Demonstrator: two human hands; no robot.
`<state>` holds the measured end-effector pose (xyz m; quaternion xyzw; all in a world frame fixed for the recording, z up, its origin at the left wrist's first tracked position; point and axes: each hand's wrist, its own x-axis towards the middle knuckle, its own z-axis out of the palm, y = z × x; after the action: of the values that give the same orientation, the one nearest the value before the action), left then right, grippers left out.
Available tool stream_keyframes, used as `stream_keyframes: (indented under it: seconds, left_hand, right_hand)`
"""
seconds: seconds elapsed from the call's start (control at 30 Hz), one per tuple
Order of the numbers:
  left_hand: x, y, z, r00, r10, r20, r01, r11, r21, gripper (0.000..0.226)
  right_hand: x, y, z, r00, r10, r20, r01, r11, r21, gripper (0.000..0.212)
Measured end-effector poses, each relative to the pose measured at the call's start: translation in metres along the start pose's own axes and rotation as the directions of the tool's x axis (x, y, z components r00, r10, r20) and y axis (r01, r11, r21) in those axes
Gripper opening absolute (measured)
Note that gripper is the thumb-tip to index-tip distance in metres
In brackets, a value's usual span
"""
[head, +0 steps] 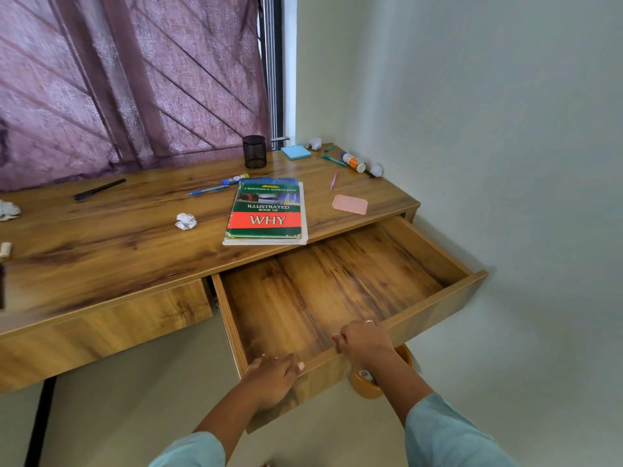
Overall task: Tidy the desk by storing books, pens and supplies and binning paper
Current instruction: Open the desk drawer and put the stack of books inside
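Books (266, 214) lie stacked on the table (118, 237) just behind the open drawer (337, 284), whose front rim both the left hand (273, 375) and right hand (365, 342) grip; stiff, likely heavy and glossy-topped, the stack wants lifting from under both long edges.

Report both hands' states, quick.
Left hand: gripping the drawer front.
Right hand: fingers curled over the drawer front, gripping it.
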<state>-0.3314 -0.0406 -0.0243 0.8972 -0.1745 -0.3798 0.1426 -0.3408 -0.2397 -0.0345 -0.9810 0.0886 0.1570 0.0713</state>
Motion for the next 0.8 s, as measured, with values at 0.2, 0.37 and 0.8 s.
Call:
stream_keyframes:
  seconds: [0.2, 0.37, 0.8]
  left_hand:
    - [0.016, -0.014, -0.021, 0.998, 0.044, -0.039, -0.058, 0.836, -0.545, 0.053]
    - [0.051, -0.033, -0.088, 0.854, -0.145, -0.499, -0.294, 0.656, -0.695, 0.025]
    - [0.187, -0.068, -0.226, 0.795, -0.351, -0.495, -0.095, 0.734, -0.673, 0.063]
  right_hand:
    - [0.042, -0.014, -0.015, 0.989, 0.019, 0.150, -0.044, 0.985, 0.165, 0.026]
    - [0.086, -0.036, -0.049, 0.998, 0.058, 0.002, -0.051, 0.866, 0.497, 0.019]
    - [0.213, -0.075, -0.094, 0.937, 0.284, 0.204, -0.243, 0.111, 0.964, 0.056]
